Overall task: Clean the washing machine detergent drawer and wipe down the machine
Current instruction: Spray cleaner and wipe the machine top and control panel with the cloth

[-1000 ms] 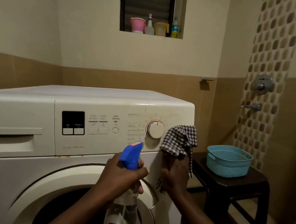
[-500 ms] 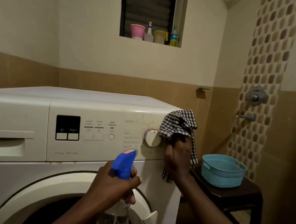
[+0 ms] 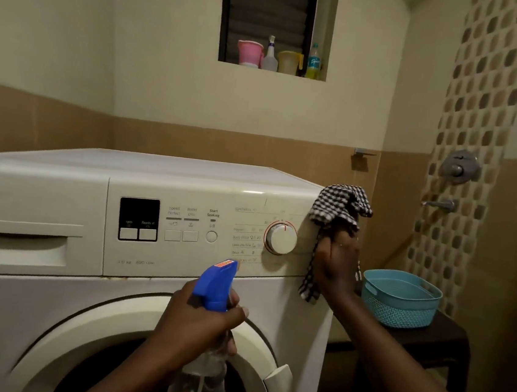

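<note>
**Q:** Status change?

**A:** Over the last second my right grip (image 3: 336, 264) has carried the checked cloth (image 3: 339, 207) up from beside the dial (image 3: 281, 239) to the top right front corner of the washing machine (image 3: 31, 309). It pinches the cloth, bunched against that corner. My left grip (image 3: 199, 323) is wrapped round the spray bottle (image 3: 214, 287), held low before the machine. I judge that wiping of the panel is under way. The detergent drawer (image 3: 15, 247), far left, sits closed.

**Q:** Legible text?

**A:** Control panel (image 3: 197, 253): "Start Soaking", "Speed Perfect", "Ready in", "Synthetics", "Wool". Bottle label: unreadable.
</note>
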`<move>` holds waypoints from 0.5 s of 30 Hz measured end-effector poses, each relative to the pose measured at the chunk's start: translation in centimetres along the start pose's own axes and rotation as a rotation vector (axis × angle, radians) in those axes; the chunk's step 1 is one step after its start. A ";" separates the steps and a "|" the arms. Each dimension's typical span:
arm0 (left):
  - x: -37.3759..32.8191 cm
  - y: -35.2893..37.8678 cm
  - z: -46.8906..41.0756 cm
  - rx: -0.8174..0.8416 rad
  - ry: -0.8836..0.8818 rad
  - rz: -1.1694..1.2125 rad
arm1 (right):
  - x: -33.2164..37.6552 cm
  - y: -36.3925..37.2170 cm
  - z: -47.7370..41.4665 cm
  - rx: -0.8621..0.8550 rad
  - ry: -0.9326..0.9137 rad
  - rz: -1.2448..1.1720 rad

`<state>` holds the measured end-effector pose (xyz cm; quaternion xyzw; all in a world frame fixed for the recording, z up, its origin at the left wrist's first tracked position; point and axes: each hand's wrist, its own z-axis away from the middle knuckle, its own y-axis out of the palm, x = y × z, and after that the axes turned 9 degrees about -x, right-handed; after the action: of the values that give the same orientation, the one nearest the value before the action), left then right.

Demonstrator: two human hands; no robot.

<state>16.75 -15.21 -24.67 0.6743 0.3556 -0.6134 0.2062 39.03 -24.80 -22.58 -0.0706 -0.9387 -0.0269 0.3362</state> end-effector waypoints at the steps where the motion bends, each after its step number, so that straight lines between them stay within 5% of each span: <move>1: 0.0 -0.2 -0.1 -0.007 0.003 0.006 | 0.1 0.0 0.0 0.029 -0.019 0.037; 6: 0.0 -0.2 -0.5 -0.039 0.045 0.027 | 3.0 -0.5 -1.0 0.386 -0.481 0.157; 10: 0.1 0.3 -0.3 -0.023 0.032 0.034 | 5.6 -0.2 -2.7 0.491 -0.764 0.209; 12: 0.1 0.5 -0.1 -0.007 0.018 0.034 | 4.4 -0.4 -2.9 0.423 -0.693 0.212; 15: 0.2 0.4 0.0 0.003 0.008 0.020 | 1.2 -0.4 -0.3 0.143 -0.240 0.135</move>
<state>17.02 -15.38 -24.90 0.6806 0.3487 -0.6091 0.2102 38.23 -25.11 -21.57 -0.1119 -0.9648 0.0713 0.2269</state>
